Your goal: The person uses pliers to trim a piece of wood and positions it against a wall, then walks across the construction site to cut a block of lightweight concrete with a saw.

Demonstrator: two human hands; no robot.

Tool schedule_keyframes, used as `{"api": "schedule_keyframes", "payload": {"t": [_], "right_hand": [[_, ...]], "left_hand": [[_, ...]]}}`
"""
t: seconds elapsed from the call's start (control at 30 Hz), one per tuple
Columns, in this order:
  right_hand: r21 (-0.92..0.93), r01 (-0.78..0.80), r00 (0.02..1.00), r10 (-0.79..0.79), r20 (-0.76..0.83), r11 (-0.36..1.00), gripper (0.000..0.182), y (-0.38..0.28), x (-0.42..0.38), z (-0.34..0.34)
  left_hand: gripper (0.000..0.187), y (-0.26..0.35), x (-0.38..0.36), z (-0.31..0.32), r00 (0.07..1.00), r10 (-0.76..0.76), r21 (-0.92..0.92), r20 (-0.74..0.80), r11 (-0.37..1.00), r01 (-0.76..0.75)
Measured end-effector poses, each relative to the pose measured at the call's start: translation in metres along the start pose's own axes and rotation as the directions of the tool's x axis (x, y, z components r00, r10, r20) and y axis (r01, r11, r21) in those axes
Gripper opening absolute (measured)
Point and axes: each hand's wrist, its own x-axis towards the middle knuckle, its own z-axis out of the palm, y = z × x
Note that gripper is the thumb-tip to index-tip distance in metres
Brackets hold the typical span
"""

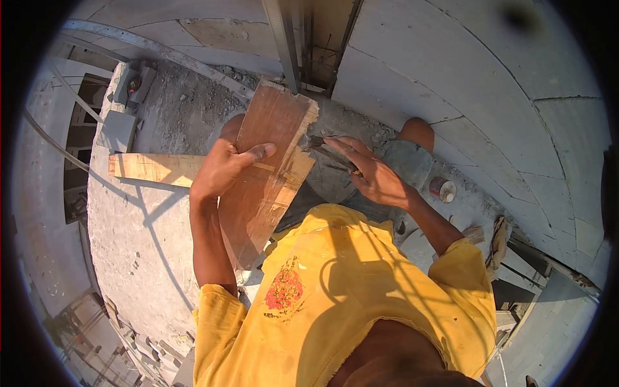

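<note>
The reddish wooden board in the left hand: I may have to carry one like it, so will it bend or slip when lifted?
The board looks flat and straight under the left hand, so probably stiff. One hand steadies it, so likely light for its size. Its far end looks chipped and rough, so it may splinter rather than slip. The right hand holds a tool whose kind is unclear.

I have one view only, from a camera worn on the person's head. It looks steeply down over a yellow shirt (361,284) onto both arms, close below the lens. A round fisheye frame bends the concrete ledge (148,226) and block wall (464,64), with dark corners. Left of the ledge, the view drops to buildings far below.
</note>
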Motion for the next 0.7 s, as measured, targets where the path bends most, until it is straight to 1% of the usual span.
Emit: {"api": "schedule_keyframes", "payload": {"t": [0.07, 0.17, 0.27, 0.37, 0.47, 0.57, 0.67, 0.7], "right_hand": [[-0.064, 0.072, 0.997, -0.073, -0.016, 0.995, 0.087, 0.0, 0.002, 0.001], [-0.033, 0.011, 1.0, -0.011, -0.011, 0.999, 0.085, 0.001, 0.002, 0.002], [-0.072, -0.001, 1.0, 0.0, -0.015, 0.997, 0.081, 0.003, 0.0, 0.001], [-0.162, -0.026, 0.999, 0.021, -0.035, 0.987, 0.074, 0.005, 0.002, 0.001], [-0.242, -0.008, 0.993, -0.021, -0.118, 0.97, 0.058, 0.002, 0.003, -0.001], [-0.282, 0.026, 0.986, -0.071, -0.149, 0.959, 0.04, 0.003, 0.004, 0.001], [-0.052, 0.211, 0.965, -0.217, -0.145, 0.976, 0.028, 0.015, 0.004, 0.01], [0.118, 0.204, 0.979, -0.202, -0.026, 0.972, 0.028, 0.013, 0.005, 0.014]], "left_hand": [[0.043, -0.002, 0.0, 0.001, 1.0, 0.016, -0.015, -0.021, 1.0, -0.016], [0.041, -0.005, 0.001, -0.002, 0.999, 0.011, -0.003, -0.036, 1.0, -0.011], [0.041, -0.006, 0.001, -0.002, 0.999, 0.017, -0.014, -0.029, 1.0, -0.017], [0.051, -0.001, -0.001, -0.003, 0.999, -0.049, 0.002, -0.013, 0.999, 0.049], [0.048, -0.001, -0.001, -0.002, 0.999, -0.028, -0.011, -0.023, 1.0, 0.027], [0.044, -0.008, -0.002, -0.006, 0.999, -0.026, -0.091, 0.038, 0.995, 0.029], [0.062, -0.027, 0.0, -0.007, 0.982, -0.007, -0.281, 0.187, 0.958, 0.06], [0.068, -0.042, 0.003, 0.001, 0.978, 0.052, -0.392, 0.203, 0.919, 0.032]]}}
